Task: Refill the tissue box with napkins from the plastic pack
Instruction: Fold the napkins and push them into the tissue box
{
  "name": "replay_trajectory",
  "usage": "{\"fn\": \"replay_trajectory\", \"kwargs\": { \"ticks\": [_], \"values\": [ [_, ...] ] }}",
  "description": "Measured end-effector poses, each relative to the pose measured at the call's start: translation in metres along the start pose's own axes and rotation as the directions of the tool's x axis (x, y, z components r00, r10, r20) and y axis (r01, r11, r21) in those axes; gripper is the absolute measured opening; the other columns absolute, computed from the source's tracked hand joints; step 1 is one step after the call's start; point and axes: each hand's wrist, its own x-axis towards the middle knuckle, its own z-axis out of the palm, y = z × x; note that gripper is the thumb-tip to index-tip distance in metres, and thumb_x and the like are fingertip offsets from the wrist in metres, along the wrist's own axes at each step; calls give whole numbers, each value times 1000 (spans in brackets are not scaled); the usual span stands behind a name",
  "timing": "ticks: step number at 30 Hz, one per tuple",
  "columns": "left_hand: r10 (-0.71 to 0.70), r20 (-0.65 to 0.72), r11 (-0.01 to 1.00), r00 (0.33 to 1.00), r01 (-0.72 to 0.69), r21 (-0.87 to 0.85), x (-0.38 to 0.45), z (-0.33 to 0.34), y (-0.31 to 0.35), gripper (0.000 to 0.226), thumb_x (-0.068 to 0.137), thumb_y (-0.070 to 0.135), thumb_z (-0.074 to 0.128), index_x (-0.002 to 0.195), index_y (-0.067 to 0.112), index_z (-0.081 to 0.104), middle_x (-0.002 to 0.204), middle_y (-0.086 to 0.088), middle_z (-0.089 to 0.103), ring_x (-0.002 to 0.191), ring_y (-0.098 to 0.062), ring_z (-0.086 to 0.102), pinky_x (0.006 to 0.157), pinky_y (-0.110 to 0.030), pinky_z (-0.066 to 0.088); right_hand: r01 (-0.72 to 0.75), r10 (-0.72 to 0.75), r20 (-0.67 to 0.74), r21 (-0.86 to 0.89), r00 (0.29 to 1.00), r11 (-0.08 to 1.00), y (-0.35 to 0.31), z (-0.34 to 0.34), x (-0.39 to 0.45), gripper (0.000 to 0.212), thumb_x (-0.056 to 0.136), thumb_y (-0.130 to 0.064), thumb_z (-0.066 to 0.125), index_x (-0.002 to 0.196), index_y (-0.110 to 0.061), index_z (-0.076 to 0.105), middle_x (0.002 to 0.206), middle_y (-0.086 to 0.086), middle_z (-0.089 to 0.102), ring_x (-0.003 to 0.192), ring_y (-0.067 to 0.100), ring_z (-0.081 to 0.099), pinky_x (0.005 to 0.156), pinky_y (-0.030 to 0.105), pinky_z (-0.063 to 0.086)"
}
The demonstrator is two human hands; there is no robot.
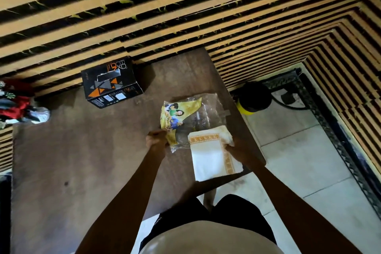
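A clear plastic pack (193, 116) with a yellow printed picture lies on the brown table (82, 161) near its right edge. My left hand (156, 140) pinches the pack's near left corner. A stack of white napkins (212, 154) with an orange patterned border sticks out of the pack's near end, and my right hand (234, 147) grips the stack's right side. The black tissue box (111, 84) with orange and grey triangles stands apart at the back of the table, its top slot facing up.
A slatted wood-and-black wall runs behind the table. Red and white figurines (18, 105) stand at the table's left edge. A black and yellow round container (254, 97) sits on the tiled floor to the right of the table.
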Motion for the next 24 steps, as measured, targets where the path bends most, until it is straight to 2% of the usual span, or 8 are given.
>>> {"fn": "replay_trajectory", "kwargs": {
  "ticks": [4, 6, 9, 11, 13, 15, 20, 24],
  "values": [
    [44, 8, 999, 999, -44, -17, -29, 3, 12, 14, 82, 4, 69, 87, 14, 60, 91, -19, 67, 80, -31, 66, 59, -36, 58, 112, -141, -190, -157, 972, 981, 2, -2, 1, 44, 91, -13, 57, 133, -6, 44, 122, 16, 63, 110, 31, 64, 85, 34, 52],
    [125, 19, 991, 992, -124, -52, -34, 3, 10, 31, 82, -3, 66, 80, 22, 47, 89, -15, 63, 79, -28, 63, 62, -38, 55, 182, -276, -267, -327, 923, 927, -5, -7, -1, 39, 89, -28, 56, 126, -14, 51, 114, 8, 67, 103, 25, 66, 79, 27, 53],
    [332, 42, 942, 942, -329, -65, -30, -6, 3, 35, 80, -3, 65, 82, 27, 46, 88, -10, 64, 74, -24, 60, 65, -39, 49, 286, -370, -204, -350, 906, 892, -33, -5, 3, 48, 83, -65, 44, 115, -30, 52, 101, -5, 69, 90, 14, 68, 75, 30, 59],
    [455, 41, 891, 890, -454, -28, -29, -15, 11, 36, 81, -2, 64, 82, 30, 49, 76, 8, 67, 68, -10, 61, 60, -29, 49, 335, -402, -151, -337, 903, 880, -66, 7, 7, 43, 84, -57, 54, 112, -25, 58, 97, -3, 72, 86, 15, 68, 76, 27, 56],
    [569, 62, 821, 820, -571, 20, -27, -27, 31, 37, 83, -4, 63, 87, 31, 51, 76, 17, 69, 67, 5, 62, 60, -15, 49, 363, -386, -84, -207, 919, 909, -106, 31, 16, 30, 85, -31, 66, 110, -13, 62, 99, 6, 72, 91, 20, 68, 80, 26, 51],
    [634, 48, 770, 772, -636, 60, -22, -45, 57, 26, 80, 16, 67, 94, 33, 55, 83, 10, 65, 72, 3, 62, 63, -10, 48, 372, -385, -48, -169, 922, 913, -143, 56, 27, 27, 84, -22, 68, 109, -12, 64, 99, 4, 70, 90, 17, 65, 80, 25, 48],
    [608, -136, 789, 782, -579, 203, 23, -110, 120, 26, 82, 24, 67, 104, 25, 53, 112, -17, 61, 97, -30, 63, 71, -26, 50, 356, -352, 53, -76, 934, 932, -220, 123, 67, 28, 84, -20, 69, 109, -10, 64, 84, -3, 63, 86, 15, 61, 86, 38, 53],
    [532, -268, 834, 803, -445, 325, 48, -154, 163, 45, 85, 23, 70, 123, 11, 50, 123, -12, 49, 106, -26, 54, 77, -29, 47, 326, -332, -40, -110, 942, 939, -267, 167, 94, 45, 83, -29, 69, 122, -15, 52, 92, -5, 61, 96, 18, 61, 87, 33, 49]
  ]
}}
